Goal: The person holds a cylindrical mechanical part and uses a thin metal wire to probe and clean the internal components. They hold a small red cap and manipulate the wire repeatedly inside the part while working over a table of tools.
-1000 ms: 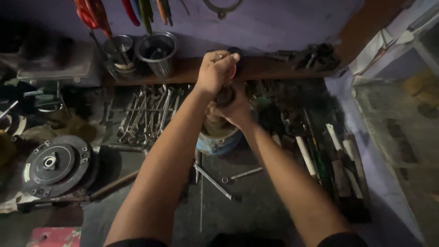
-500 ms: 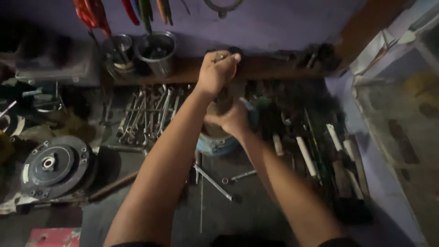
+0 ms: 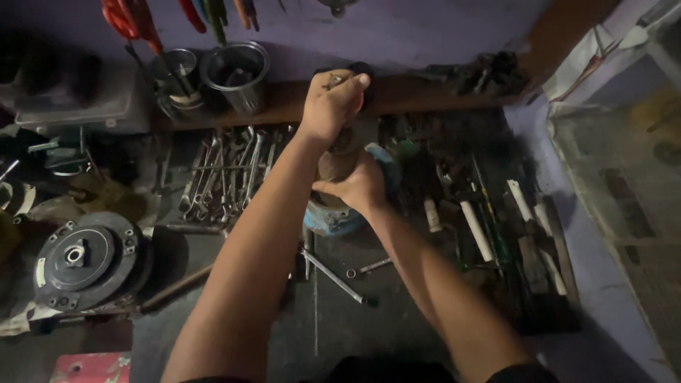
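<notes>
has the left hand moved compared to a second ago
No, hardly: the left hand stays fisted on a small tool in front of the wooden shelf, right of the steel cup, as before.

Both bare arms stretched toward 12 o'clock, left hand (image 3: 330, 106) closed in a fist higher up, right hand (image 3: 358, 186) curled just below at 5 o'clock, forearms crossing slightly

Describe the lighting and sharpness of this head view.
Head view: dim, with both forearms lit brightest; the left hand and right hand read clearly, the spanners are soft, the left corner and bottom edge sink into shadow; no glare.
</notes>
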